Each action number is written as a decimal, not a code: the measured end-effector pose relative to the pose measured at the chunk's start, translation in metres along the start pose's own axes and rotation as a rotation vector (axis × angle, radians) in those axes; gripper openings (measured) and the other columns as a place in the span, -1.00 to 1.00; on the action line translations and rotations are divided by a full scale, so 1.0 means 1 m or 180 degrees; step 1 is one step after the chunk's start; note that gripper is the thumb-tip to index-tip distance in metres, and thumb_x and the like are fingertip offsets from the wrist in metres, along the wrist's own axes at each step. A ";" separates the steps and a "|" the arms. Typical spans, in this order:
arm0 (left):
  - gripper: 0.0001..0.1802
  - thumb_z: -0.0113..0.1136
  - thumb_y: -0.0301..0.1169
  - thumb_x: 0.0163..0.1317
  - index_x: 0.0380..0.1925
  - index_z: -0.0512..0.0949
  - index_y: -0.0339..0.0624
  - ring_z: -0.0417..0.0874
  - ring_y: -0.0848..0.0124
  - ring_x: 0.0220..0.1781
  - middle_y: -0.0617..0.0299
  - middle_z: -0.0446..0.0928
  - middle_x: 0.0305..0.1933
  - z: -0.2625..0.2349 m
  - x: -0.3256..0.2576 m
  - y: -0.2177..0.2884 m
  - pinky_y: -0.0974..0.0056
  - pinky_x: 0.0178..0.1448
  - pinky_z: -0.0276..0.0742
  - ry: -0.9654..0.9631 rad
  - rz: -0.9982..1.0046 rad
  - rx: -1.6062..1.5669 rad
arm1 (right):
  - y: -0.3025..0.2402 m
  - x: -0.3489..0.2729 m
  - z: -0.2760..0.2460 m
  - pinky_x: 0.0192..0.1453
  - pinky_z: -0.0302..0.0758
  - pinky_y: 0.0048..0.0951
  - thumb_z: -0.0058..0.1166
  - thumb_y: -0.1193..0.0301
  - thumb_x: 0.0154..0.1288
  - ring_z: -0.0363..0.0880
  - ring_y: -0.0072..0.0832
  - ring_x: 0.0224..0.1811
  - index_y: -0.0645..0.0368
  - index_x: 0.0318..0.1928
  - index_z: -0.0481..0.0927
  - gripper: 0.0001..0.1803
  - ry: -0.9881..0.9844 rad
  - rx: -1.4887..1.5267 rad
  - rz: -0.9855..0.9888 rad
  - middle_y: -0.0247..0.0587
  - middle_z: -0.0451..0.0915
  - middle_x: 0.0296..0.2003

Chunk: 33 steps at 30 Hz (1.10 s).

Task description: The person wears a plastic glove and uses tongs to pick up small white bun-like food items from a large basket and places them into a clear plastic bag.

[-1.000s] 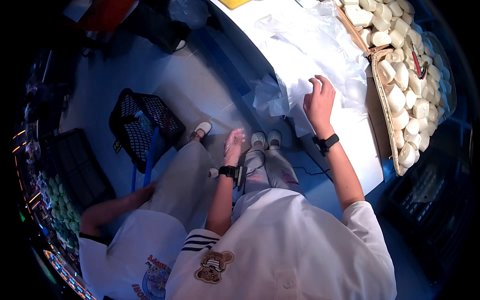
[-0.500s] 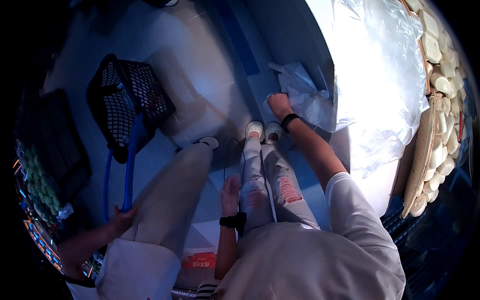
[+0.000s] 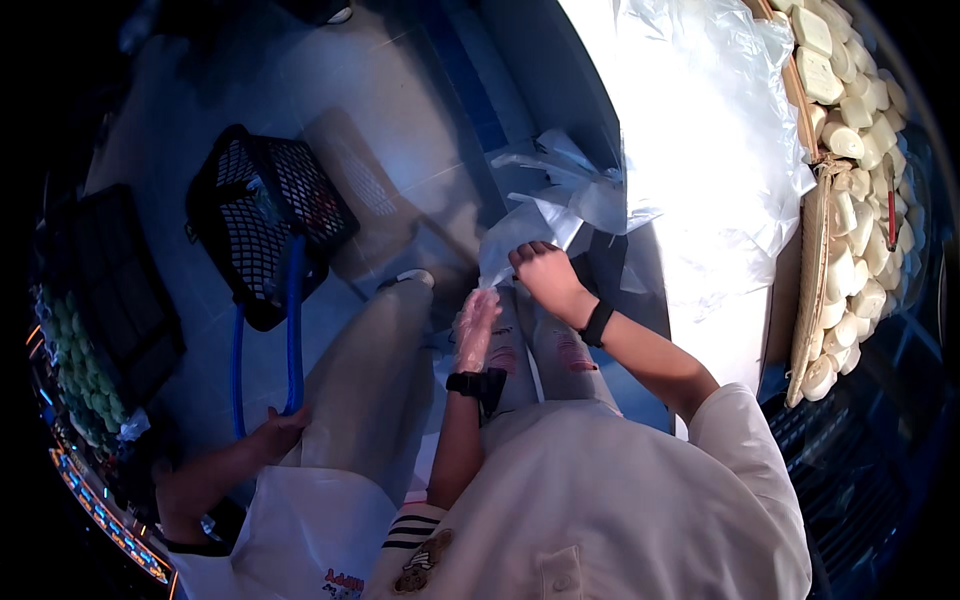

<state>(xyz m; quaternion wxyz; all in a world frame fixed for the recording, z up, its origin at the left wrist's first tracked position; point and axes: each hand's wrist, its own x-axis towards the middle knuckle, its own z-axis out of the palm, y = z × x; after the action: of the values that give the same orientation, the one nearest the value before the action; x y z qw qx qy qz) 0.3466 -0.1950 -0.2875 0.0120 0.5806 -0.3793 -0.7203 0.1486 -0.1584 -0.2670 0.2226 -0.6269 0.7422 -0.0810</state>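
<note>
Now drawn within reach of clear-plastic-gloved left hand point(image 3: 478, 325) (grip indiscernible), with thin translucent white plastic bag point(image 3: 508, 240) pinched in bare right hand point(image 3: 550, 280).

A cream, short-sleeved fabric shirt point(image 3: 620, 480) covers the torso, with a buttoned placket point(image 3: 560, 572) at its front. Left of the placket sits a brown, bear-shaped patch point(image 3: 424, 562); farther left of it, dark stripes point(image 3: 415, 527) band the sleeve. Beyond the placket show grey, ripped trousers point(image 3: 590, 385). A clear plastic glove point(image 3: 480, 325) covers the left hand point(image 3: 474, 345); black straps point(image 3: 597, 323) circle both wrists, the left one bulkier.
</note>
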 end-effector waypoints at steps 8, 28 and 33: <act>-0.47 0.10 -0.14 0.37 0.08 0.36 -0.43 0.50 0.11 0.15 -0.09 0.45 0.12 0.011 0.049 0.023 0.06 0.16 0.44 -0.0564 -0.0502 -0.1031 | -0.005 -0.045 -0.059 -0.14 0.46 -0.28 0.15 0.52 -0.04 0.51 -0.23 -0.28 0.17 -0.38 0.50 -0.85 0.0923 0.0719 0.0220 -0.20 0.52 -0.39; -0.65 0.25 -0.51 0.20 -0.01 0.45 -0.21 0.59 0.38 -0.43 0.16 0.54 -0.36 -0.041 0.055 0.073 0.37 -0.37 0.51 -0.1084 -0.0353 -0.0095 | 0.057 -0.100 -0.129 0.19 0.34 -0.17 0.03 0.67 -0.02 0.42 -0.13 0.11 0.18 0.05 0.49 -0.48 0.3062 0.0340 0.2357 -0.09 0.49 -0.01; -0.72 0.21 -0.49 0.24 -0.04 0.48 -0.19 0.58 0.41 -0.42 0.17 0.55 -0.33 -0.048 0.058 0.109 0.39 -0.37 0.48 -0.0887 -0.0197 0.0178 | 0.131 -0.114 -0.134 0.35 0.26 -0.17 0.22 0.42 0.12 0.37 -0.26 0.28 0.08 0.05 0.53 -0.57 0.2633 0.0147 0.2566 -0.23 0.49 0.14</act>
<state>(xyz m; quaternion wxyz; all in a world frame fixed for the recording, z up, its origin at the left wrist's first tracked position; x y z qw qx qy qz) 0.3217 -0.3248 -0.2758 -0.0792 0.4865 -0.3792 -0.7831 -0.0130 -0.0436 -0.1742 -0.0591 -0.2058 0.9458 -0.2444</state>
